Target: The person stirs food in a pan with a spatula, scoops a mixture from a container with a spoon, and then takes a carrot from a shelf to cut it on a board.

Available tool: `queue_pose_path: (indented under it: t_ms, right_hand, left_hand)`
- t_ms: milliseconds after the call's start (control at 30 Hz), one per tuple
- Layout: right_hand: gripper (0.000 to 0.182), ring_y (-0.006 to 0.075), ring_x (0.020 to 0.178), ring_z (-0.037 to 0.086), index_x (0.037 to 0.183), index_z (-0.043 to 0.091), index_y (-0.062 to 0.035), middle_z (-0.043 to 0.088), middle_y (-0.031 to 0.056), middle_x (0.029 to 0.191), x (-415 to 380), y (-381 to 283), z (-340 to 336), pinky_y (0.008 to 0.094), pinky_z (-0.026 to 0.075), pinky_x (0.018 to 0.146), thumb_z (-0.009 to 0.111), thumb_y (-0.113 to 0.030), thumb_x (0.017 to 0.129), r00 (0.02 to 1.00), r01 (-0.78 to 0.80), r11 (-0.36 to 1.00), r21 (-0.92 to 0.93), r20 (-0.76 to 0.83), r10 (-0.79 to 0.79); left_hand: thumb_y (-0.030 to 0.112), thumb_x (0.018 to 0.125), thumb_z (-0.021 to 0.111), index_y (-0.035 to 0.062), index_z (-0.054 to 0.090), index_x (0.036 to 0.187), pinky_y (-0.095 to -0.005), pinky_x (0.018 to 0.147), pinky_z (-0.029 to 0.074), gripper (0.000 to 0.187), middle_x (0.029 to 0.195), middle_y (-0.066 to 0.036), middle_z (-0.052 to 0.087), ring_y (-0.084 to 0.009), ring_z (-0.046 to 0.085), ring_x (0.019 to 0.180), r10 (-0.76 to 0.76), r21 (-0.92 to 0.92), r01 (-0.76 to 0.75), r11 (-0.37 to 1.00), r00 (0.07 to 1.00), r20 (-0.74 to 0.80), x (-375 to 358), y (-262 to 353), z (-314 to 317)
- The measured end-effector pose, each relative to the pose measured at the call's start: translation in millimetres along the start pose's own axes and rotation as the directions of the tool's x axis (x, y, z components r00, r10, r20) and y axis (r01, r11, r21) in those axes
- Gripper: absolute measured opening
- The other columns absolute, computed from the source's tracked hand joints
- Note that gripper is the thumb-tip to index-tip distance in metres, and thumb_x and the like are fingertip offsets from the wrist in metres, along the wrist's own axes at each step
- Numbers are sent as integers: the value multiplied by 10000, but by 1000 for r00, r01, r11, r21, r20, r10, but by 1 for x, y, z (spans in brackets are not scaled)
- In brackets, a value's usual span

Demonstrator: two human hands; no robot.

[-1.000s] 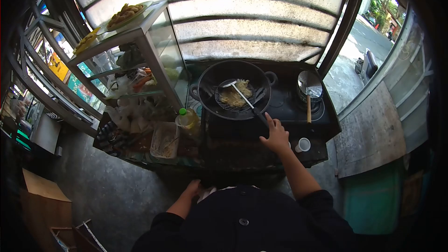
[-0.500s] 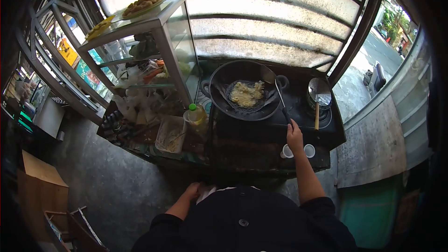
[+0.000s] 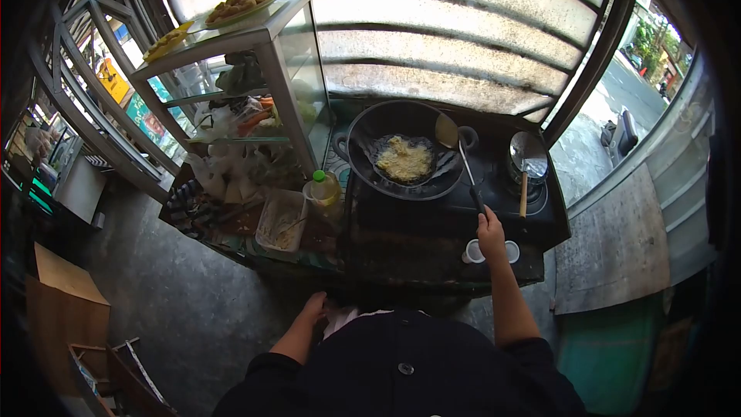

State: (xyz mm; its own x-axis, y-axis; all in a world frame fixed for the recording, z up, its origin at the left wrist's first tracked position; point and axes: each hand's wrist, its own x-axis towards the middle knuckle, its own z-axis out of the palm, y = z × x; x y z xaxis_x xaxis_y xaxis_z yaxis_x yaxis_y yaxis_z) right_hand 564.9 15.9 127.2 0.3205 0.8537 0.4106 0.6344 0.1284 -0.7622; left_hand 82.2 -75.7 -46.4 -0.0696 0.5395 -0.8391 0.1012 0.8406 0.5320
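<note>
While the spatula (image 3: 447, 132) is gripped in the right hand (image 3: 491, 235), food (image 3: 405, 162) is surrounded by oil in the wok (image 3: 390, 117); whether anything is grasped by the left hand (image 3: 315, 306) cannot be told.

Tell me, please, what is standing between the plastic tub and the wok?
The green-capped bottle stands between the plastic tub and the wok, close beside the tub; the head view shows this.

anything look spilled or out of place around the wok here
Nothing major: the frying food sits inside the wok. Small pale bits look scattered left of the plastic tub, perhaps dropped crumbs. The stove is too dark to rule out splashes.
</note>
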Motion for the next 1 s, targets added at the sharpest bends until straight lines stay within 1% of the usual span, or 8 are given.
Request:
queue_pose_path:
  t_ms: [67,200,367,467,600,700,767,1000]
  right_hand:
    - [337,64,375,347,1195,490,-28,437,-19,581,-1,-31,-2,222,284,349,439,-221,923,849,-523,805,279,258,461]
    - [347,42,379,321,1226,448,-36,386,-44,556,-3,-76,-19,212,254,318,439,-203,923,625,-772,361,523,524,579]
    - [350,36,373,307,1243,443,-61,377,-46,557,-14,-22,6,204,247,317,435,-208,926,947,-318,902,293,138,289]
    - [347,28,401,314,1234,460,-41,381,-44,567,-14,-19,5,197,260,348,437,-199,926,980,-186,972,141,102,172]
    - [349,45,434,363,1212,471,13,414,-30,584,-12,-63,-10,224,311,396,447,-176,919,729,-682,538,495,401,556]
    - [363,137,493,511,1230,464,-7,528,34,617,-11,-33,8,270,403,482,448,-183,913,869,-489,791,367,289,403]
    - [367,293,602,604,1238,460,-32,609,125,710,-10,-22,15,365,453,555,448,-182,903,999,-22,996,-89,47,26]
    - [395,367,723,595,1259,450,-78,608,182,830,22,-62,19,438,465,632,475,-161,873,990,89,910,-406,138,-36]
  left_hand:
    - [436,838,458,188,441,1211,-358,646,407,448,1093,-27,513,-218,527,850,92,-106,-95,990,995,-35,5,19,2]
    - [444,852,466,203,409,1259,-345,670,412,476,1181,-19,504,-192,541,867,228,-228,-228,947,973,-27,-7,69,-7]
    - [430,853,489,215,431,1167,-312,647,397,385,1049,42,526,-148,545,796,148,-702,-347,622,932,-329,-31,119,-33]
    - [412,842,518,219,445,1102,-304,633,386,332,983,57,518,-157,546,776,121,-699,-375,609,915,-386,-36,133,-50]
    - [390,825,552,229,445,1095,-307,632,387,332,944,52,514,-165,541,775,133,-738,-323,593,943,-305,-29,133,-64]
    - [375,797,587,238,445,1096,-320,636,390,358,972,55,493,-184,529,795,128,-847,-292,444,956,-263,-26,136,-67]
    - [365,771,610,256,428,1126,-339,648,398,414,1038,29,456,-208,512,811,143,-831,-361,423,932,-332,-32,141,-65]
    - [393,716,659,278,347,1217,-365,717,412,601,1184,-59,335,-275,412,972,-76,-872,-157,463,974,-216,-4,151,-76]
